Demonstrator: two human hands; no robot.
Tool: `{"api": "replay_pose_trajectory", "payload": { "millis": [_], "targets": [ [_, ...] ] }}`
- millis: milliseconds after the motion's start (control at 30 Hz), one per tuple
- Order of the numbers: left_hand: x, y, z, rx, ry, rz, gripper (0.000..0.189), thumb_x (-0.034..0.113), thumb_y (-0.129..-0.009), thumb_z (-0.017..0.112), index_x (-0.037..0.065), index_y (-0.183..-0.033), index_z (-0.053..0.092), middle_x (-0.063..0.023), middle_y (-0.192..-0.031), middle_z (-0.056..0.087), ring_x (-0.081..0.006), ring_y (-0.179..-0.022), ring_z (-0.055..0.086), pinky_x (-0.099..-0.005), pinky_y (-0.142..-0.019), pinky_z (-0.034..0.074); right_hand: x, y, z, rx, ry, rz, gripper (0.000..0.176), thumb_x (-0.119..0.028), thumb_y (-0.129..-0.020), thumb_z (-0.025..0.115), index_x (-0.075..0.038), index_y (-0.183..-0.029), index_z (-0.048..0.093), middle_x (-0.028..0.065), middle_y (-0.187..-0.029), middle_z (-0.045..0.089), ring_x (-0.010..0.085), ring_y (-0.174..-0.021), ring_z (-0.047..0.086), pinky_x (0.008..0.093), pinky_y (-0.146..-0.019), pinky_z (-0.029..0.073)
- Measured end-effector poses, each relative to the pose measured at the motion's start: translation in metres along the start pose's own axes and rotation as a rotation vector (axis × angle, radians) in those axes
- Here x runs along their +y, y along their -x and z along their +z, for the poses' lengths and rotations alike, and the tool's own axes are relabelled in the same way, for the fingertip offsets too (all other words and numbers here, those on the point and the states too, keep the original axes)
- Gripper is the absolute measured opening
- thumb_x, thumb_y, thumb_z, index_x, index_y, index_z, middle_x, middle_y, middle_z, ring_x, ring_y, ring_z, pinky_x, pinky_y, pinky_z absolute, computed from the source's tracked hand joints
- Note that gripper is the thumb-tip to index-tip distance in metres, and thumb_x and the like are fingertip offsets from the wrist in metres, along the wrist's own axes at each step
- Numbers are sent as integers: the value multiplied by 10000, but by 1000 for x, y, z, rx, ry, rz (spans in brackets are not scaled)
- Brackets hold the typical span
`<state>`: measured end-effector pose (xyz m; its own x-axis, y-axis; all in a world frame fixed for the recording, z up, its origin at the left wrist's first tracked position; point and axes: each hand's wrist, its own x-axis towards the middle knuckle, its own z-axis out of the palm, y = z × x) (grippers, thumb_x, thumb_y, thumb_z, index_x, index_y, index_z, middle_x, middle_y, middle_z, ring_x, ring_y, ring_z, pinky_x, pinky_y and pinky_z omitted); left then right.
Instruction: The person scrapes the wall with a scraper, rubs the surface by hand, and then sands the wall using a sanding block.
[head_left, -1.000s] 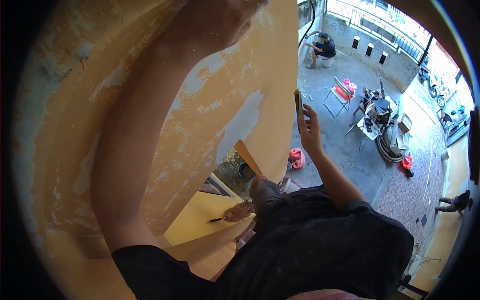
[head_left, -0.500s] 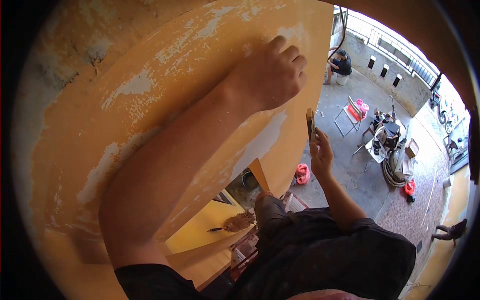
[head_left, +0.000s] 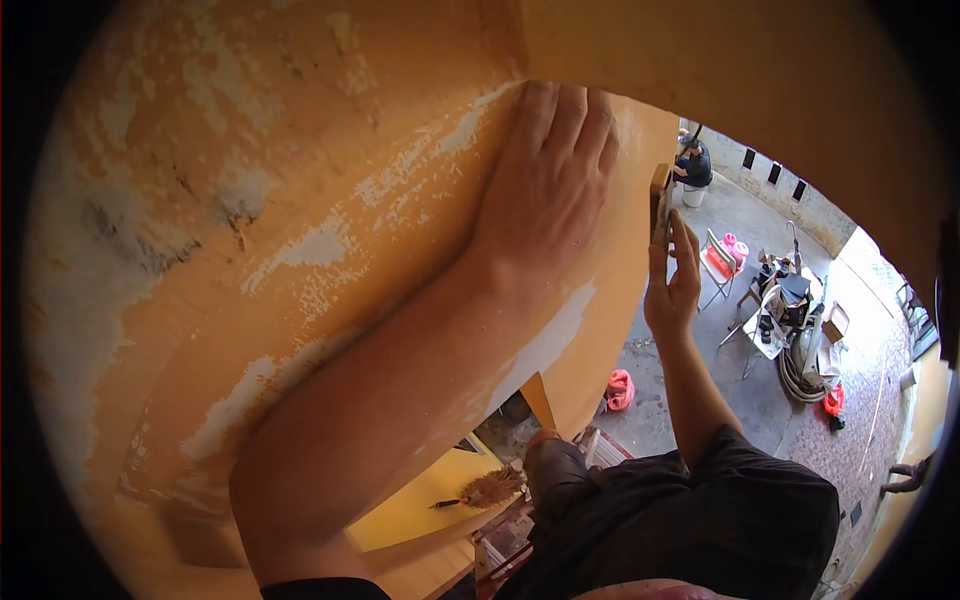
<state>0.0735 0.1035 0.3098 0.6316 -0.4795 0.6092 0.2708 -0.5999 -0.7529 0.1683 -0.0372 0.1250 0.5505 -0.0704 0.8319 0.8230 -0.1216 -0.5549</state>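
Observation:
My left hand (head_left: 553, 175) lies against the orange wall (head_left: 400, 235), its fingers stretched up to the edge where the wall meets an overhang. The wall's paint is peeling, with pale bare patches (head_left: 322, 247) around my forearm. In my right hand (head_left: 678, 285), held upright beside the wall's right-hand edge, is a narrow flat tool (head_left: 660, 198) with a tan edge and a dark side. Its exact kind I cannot tell. My right fingers run along its lower part.
Below are a yellow surface (head_left: 410, 515) with a feather duster (head_left: 490, 488) and a pink bag (head_left: 620, 390) on the floor. Folding chairs, one heaped with items (head_left: 765, 338), stand to the right. A person (head_left: 693, 163) sits on a white bucket farther back.
My left hand has gone from curled fingers to stretched-out fingers against the wall. My right hand has raised the narrow tool closer to the wall's edge. The view has shifted, showing more overhang.

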Motion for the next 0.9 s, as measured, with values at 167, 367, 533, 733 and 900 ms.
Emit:
{"api": "replay_pose_trajectory", "payload": {
  "millis": [167,367,533,733,900],
  "targets": [
    [0,2,-1,-33,17,-6,539,332,-892,473,1,-1312,537,-170,-1341,499,-345,-1317,376,-479,-1145,220,-14,7,21,-7,-37,34,427,-75,-890,644,-9,-1302,551,179,-1203,578,298,-1125,568,373,-955,450],
    [3,3,1,-4,50,-16,569,359,-893,466,-5,-1327,520,-184,-1373,474,-360,-1328,360,-490,-1147,218,-24,-67,50,38,26,-70,406,-35,-886,630,15,-1285,568,146,-1224,583,226,-1091,561,321,-933,436],
    [6,3,0,-39,36,-12,583,382,-902,455,-2,-1337,514,-185,-1407,441,-371,-1344,342,-503,-1150,209,-20,-55,59,172,52,-104,399,-18,-884,618,2,-1281,584,146,-1160,620,249,-1057,571,344,-934,439],
    [7,3,4,-16,57,-16,511,319,-886,470,17,-1292,547,-155,-1369,467,-338,-1326,365,-503,-1152,220,-29,-89,59,150,80,-172,377,-69,-903,616,-2,-1273,589,186,-1106,595,269,-938,603,329,-797,487],
    [6,4,3,9,120,-56,449,275,-883,501,38,-1256,576,-109,-1365,487,-286,-1324,379,-483,-1155,239,-18,-45,50,123,104,-171,397,-53,-876,636,-40,-1272,605,199,-1072,592,291,-980,609,341,-845,485]
  ]
}}
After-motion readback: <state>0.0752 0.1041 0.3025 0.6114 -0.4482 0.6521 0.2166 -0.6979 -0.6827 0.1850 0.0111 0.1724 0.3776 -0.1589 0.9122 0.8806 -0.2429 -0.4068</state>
